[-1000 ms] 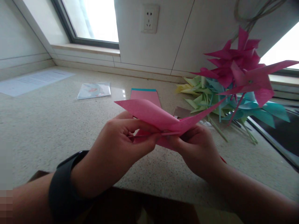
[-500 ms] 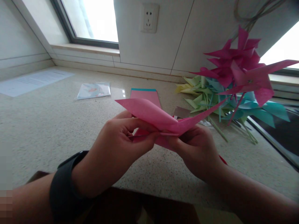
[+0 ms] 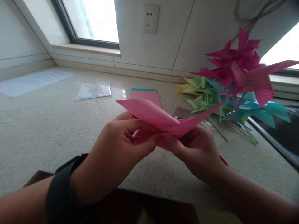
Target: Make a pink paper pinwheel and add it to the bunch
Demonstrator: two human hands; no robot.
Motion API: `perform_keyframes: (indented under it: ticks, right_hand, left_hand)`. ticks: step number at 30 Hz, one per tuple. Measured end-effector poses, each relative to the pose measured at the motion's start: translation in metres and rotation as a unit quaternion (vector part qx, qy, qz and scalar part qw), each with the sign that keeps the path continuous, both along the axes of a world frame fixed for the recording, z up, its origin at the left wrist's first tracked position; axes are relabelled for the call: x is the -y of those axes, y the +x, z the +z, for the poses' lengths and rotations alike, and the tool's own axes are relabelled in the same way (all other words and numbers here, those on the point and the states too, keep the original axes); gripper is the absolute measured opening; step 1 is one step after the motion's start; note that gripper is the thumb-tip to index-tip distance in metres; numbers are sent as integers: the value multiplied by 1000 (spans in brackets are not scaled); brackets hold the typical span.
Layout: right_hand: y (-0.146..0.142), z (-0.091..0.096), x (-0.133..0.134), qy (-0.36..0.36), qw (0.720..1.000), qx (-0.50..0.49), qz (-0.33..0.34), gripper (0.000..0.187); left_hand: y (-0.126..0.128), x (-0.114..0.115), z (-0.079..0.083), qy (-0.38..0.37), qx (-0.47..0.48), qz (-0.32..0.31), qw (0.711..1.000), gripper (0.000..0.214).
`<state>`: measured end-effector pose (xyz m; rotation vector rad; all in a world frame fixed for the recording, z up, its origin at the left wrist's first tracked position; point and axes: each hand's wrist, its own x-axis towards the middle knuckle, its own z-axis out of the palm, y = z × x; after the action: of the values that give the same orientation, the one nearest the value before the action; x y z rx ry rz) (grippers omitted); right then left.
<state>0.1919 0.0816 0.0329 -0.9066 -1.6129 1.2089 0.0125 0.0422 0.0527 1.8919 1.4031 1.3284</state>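
A folded sheet of pink paper (image 3: 149, 112) is held up above the counter, its two pointed flaps spreading to the left and right. My left hand (image 3: 123, 140) pinches its lower left part between thumb and fingers. From the other side my right hand (image 3: 193, 143) grips the lower right part, its thumb close to the left thumb at the middle of the fold. The fingers behind the paper are mostly hidden. Beyond it lies a stack of coloured paper (image 3: 144, 94), pink on top with a blue-green edge.
Pink paper pinwheels (image 3: 249, 77) rise at the right above green, yellow and blue paper pinwheels (image 3: 266, 110). A clear packet (image 3: 94, 91) and a printed sheet (image 3: 35, 81) lie at the back left. A dark panel (image 3: 280, 133) borders the counter (image 3: 58, 124) at right.
My right thumb has slid slightly left along the fold, closer to my left thumb. Both hands keep their grip on the pink paper, which has hardly moved.
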Motion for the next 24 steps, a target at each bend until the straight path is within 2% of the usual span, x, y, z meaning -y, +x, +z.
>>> perform_keyframes:
  ticks: [7, 17, 24]
  right_hand:
    - [-4, 6, 0, 25, 1000, 8, 5, 8]
    - [-4, 5, 1, 3, 1000, 14, 10, 11]
    - [-5, 4, 1, 6, 1000, 26, -14, 11]
  left_hand:
    - [-1, -1, -1, -3, -14, 7, 1000, 19]
    - [0, 3, -1, 8, -33, 24, 999, 18]
    - [1, 4, -1, 6, -37, 26, 999, 20]
